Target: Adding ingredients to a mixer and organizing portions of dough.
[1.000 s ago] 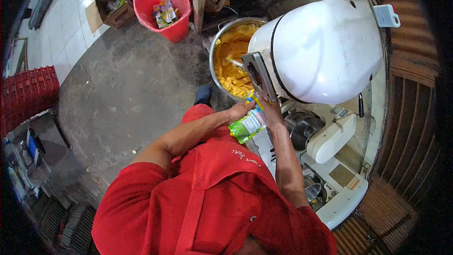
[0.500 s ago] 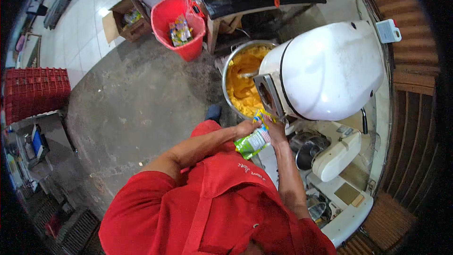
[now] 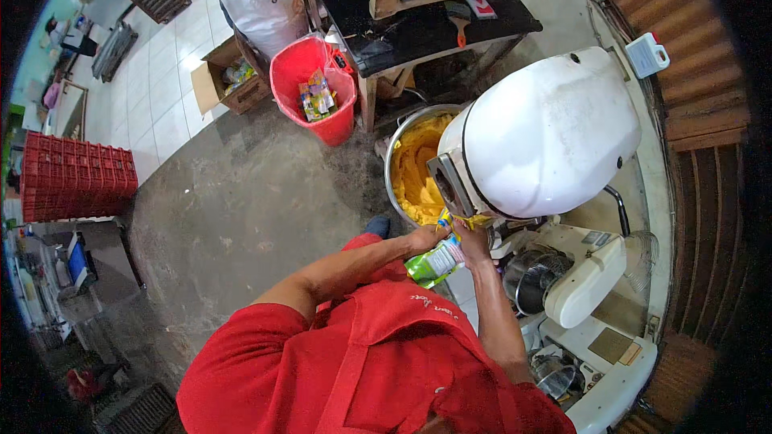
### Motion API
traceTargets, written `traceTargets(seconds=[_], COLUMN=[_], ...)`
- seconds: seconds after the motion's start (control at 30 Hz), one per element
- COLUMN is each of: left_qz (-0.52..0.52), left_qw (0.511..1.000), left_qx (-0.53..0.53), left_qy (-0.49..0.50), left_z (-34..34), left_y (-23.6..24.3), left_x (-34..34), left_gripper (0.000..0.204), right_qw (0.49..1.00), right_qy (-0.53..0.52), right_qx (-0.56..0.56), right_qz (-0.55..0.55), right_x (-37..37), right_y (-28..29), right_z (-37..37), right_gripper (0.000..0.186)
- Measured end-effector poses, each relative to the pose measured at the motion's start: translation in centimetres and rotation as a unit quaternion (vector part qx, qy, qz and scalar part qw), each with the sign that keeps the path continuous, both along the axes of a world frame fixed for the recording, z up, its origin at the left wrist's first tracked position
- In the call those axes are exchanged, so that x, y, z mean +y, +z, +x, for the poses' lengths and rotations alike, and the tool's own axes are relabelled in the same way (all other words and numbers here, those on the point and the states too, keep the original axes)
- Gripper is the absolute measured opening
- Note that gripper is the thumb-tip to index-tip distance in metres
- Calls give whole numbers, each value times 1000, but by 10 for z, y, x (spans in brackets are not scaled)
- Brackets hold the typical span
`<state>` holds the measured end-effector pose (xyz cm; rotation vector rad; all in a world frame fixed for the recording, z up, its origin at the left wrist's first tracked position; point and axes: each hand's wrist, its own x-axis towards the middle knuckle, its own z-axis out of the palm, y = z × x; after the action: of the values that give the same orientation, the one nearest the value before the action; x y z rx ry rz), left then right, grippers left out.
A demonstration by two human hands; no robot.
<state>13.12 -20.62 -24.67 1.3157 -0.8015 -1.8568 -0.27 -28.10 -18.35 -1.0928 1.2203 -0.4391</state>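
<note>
A green, yellow and blue soft pouch (image 3: 434,264) is gripped between my two hands, in front of my red apron. Fingers of my left hand (image 3: 426,238) pinch its upper edge from the left. On the other side, my right hand (image 3: 473,243) is closed around the pouch's top corner. Just beyond them stands a large metal mixing bowl (image 3: 389,170) with thick yellow-orange batter (image 3: 418,185) inside. Over the bowl's right side leans the white head of a big stand mixer (image 3: 555,133). Whether the pouch is torn open I cannot tell.
A red bucket (image 3: 331,128) holding empty-looking packets stands beyond the bowl, beside a cardboard box (image 3: 246,95) and a black-topped table (image 3: 402,47). Stacked red crates (image 3: 76,177) are at the left. A smaller cream mixer (image 3: 587,285) stands near my right arm.
The head view has shifted, so the bucket and table appear lower in the picture. Both hands stay on the pouch near the bowl's near edge.
</note>
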Motion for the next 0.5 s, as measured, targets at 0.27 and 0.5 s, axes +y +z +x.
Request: traceTargets(seconds=[0.27,0.5], left_qz=[16,-64], left_qw=[999,996], left_qx=[1,-63], left_qy=[-28,-8], left_z=[28,18], left_y=[56,13], left_x=[-9,-4], left_gripper=[53,54], right_qw=[996,997], right_qy=[-8,-22], right_qx=[28,26], right_qz=[-84,-71], right_x=[1,3], right_y=[6,9], right_z=[6,8], right_gripper=[16,17])
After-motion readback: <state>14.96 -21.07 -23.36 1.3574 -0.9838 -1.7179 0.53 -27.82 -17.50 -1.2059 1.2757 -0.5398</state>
